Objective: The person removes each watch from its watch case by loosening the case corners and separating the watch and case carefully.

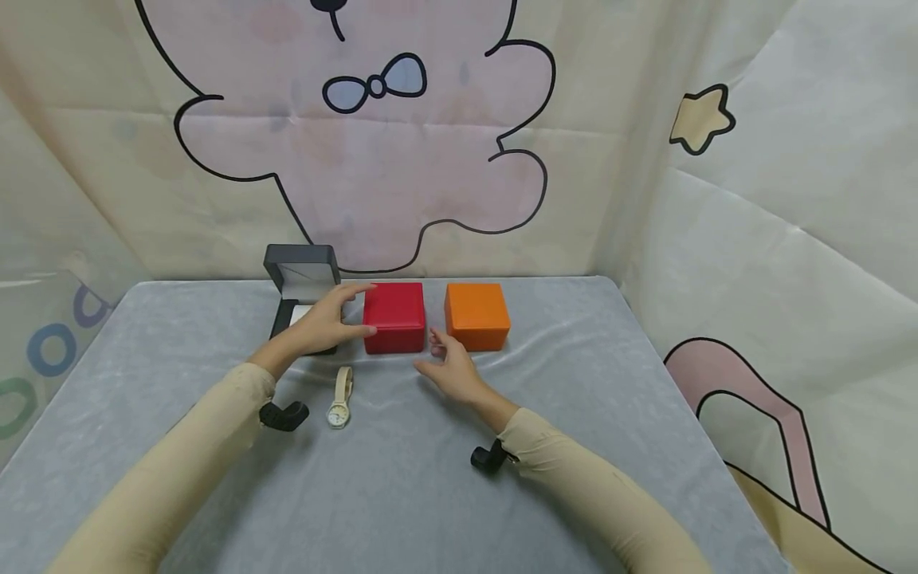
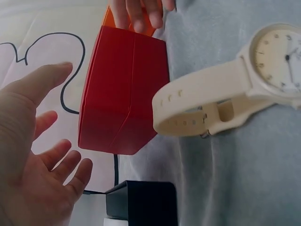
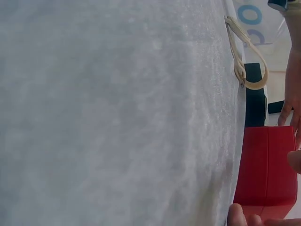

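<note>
A red box [image 1: 394, 317], its lid down, stands at the back of the table. At its left side is my left hand [image 1: 323, 323], thumb and fingers spread; the left wrist view shows the fingers [image 2: 77, 176] apart from one another, curled round nothing. My right hand [image 1: 455, 371] is in front of the gap between the red box and an orange box [image 1: 476, 316], fingers loosely bent and holding nothing. Whether either hand touches the red box I cannot tell. Nearer than the red box lies a cream wristwatch [image 1: 339, 402], its strap fastened in a loop.
Behind my left hand stands a dark grey box [image 1: 301, 263] with its lid up and a pale lining, partly hidden by that hand. Grey cloth covers the table [image 1: 387, 494]. A printed curtain [image 1: 610, 159] hangs behind the table's back edge.
</note>
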`<state>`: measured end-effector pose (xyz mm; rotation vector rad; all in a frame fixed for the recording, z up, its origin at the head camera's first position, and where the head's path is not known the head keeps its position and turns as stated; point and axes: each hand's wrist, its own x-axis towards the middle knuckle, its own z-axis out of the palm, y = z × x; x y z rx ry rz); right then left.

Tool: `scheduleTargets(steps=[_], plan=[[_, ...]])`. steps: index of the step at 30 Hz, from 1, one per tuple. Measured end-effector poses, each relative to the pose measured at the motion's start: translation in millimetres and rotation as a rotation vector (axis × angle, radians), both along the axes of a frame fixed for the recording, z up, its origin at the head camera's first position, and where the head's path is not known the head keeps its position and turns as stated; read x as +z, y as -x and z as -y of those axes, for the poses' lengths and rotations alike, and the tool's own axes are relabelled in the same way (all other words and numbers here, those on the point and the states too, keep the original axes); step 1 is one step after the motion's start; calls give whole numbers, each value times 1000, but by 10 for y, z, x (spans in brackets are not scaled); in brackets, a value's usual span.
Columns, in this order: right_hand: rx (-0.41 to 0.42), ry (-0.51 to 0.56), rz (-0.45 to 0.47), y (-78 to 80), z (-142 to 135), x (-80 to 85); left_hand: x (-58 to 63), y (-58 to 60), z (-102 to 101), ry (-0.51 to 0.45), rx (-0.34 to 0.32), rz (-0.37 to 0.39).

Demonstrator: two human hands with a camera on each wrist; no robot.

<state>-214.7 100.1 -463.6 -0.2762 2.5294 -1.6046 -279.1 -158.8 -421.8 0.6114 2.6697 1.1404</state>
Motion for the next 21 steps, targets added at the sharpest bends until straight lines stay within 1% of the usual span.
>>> scheduleTargets(steps=[2,3,4,8,9,10,12,14,18,21], plan=[[-4,25,14,23,29,-10,-9,24,-26,-4,-15,22],[5,44,16,12,44,29,-12,33,-39,-7,-22,31],[8,62,14,25,64,11,-19,43,-54,-5,-29,34],[16,128,-13,70,142,-64,-50,69,-91,-6,-52,15],[12,128,-21,80,160,-77,-51,73,-97,-11,-60,12],[-1,125,-32,111,176,-138,-57,80,-102,-11,-66,7],[-15,121,-30,134,203,-150,-67,103,-102,-7,-72,10],[-23,113,-32,157,223,-146,-62,128,-100,-2,-70,28],[-28,109,-42,211,248,-130,-45,198,-100,37,-70,57],[-47,89,-50,242,252,-123,-26,240,-105,71,-75,84]])
